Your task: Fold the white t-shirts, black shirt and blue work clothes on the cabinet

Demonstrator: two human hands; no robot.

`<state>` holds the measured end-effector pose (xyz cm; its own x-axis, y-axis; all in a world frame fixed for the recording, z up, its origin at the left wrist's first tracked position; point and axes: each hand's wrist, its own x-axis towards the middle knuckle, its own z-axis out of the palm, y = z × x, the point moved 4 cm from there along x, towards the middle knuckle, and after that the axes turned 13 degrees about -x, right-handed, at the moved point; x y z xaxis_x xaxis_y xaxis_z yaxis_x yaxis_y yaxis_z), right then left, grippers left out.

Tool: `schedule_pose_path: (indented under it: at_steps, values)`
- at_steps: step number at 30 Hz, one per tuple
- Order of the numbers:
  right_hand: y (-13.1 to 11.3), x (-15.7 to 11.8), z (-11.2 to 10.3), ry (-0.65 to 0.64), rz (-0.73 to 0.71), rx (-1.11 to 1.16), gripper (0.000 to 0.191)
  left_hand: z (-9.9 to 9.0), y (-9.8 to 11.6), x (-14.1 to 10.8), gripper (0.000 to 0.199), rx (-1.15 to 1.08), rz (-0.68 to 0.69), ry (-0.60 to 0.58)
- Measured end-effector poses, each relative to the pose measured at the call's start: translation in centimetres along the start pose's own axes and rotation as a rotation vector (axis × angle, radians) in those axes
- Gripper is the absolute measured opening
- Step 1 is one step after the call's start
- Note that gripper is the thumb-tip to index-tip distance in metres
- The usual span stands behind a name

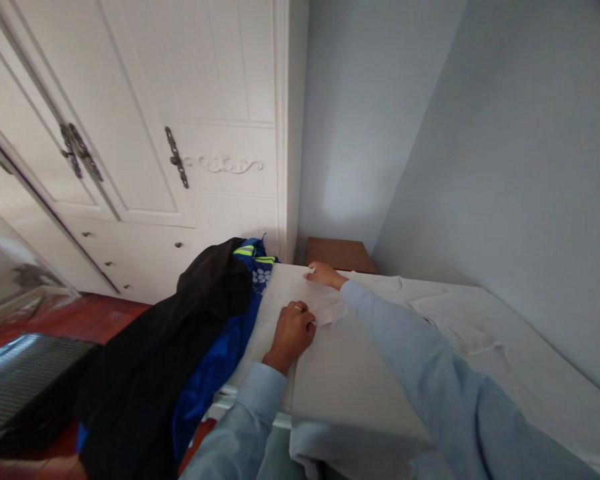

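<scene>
A small, thin white cloth [329, 305] lies on a surface draped in a larger white cover [350, 373]. At its near left edge my left hand [294, 330], with a ring on one finger, is closed, its curled fingers pinching the fabric. My right hand [325, 275] reaches over to the far edge and grips the same cloth between thumb and fingers. Its lower side is partly hidden. Both forearms wear light blue sleeves. To the right, another white piece of fabric [453, 327] lies spread out and slightly wrinkled.
Dark clothing [170, 333] and a blue garment [235, 350] with yellow stripes hang over the left side. A white wardrobe [225, 87] stands behind. A brown wooden box-like piece [340, 252] sits in the corner. A black ribbed case [30, 380] rests on the reddish floor.
</scene>
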<state>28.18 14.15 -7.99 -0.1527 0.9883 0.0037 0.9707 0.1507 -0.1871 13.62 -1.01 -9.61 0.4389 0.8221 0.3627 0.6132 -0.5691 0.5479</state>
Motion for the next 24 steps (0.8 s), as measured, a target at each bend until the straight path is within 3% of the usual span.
schedule_pose_path:
  at_steps: [8, 14, 19, 24]
  values:
    - [-0.1, 2.4, 1.3, 0.038, 0.023, 0.045, 0.031, 0.3, 0.9, -0.4, 0.017, -0.062, 0.052, -0.084]
    - [2.6, 1.0, -1.6, 0.018, -0.005, 0.064, 0.030, 0.4, 0.7, -0.3, 0.019, -0.062, 0.063, -0.053]
    - [4.6, -4.3, -3.5, 0.062, -0.048, 0.056, 0.045, 0.6, 0.0, -0.4, 0.020, -0.079, 0.098, 0.029]
    - [3.5, -13.6, -1.9, 0.185, -0.212, 0.076, 0.060, 0.2, -1.8, 0.8, 0.037, -0.040, 0.029, 0.224]
